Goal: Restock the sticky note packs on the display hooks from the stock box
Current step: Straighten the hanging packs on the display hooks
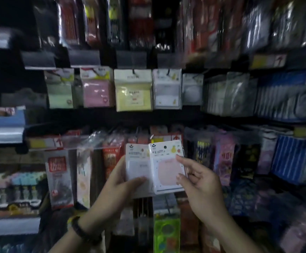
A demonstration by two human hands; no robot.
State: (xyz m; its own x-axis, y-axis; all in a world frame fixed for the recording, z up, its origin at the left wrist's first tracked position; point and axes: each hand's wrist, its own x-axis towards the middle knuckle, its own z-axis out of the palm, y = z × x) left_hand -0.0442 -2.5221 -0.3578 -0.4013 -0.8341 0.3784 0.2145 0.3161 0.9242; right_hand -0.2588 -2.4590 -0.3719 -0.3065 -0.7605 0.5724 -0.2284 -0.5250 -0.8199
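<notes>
I hold two sticky note packs in front of the lower display row. My left hand (119, 183) grips a white pack (137, 167) from its left side, thumb across the front. My right hand (199, 187) pinches a pink-pad pack (166, 168) at its right edge; this pack overlaps the white one. Above, on the middle row of hooks, hang a green pack (60, 88), a pink pack (96, 88), a yellow pack (133, 90), a white pack (167, 88) and a round white pack (192, 89). No stock box is in view.
Packed stationery hangs on hooks all around: red packs on the top row (141, 22), blue striped packs (292, 157) at the right, pen packs (59, 178) at the lower left, a green stencil (166, 234) below my hands. Shelf edges (4, 132) jut out at the left.
</notes>
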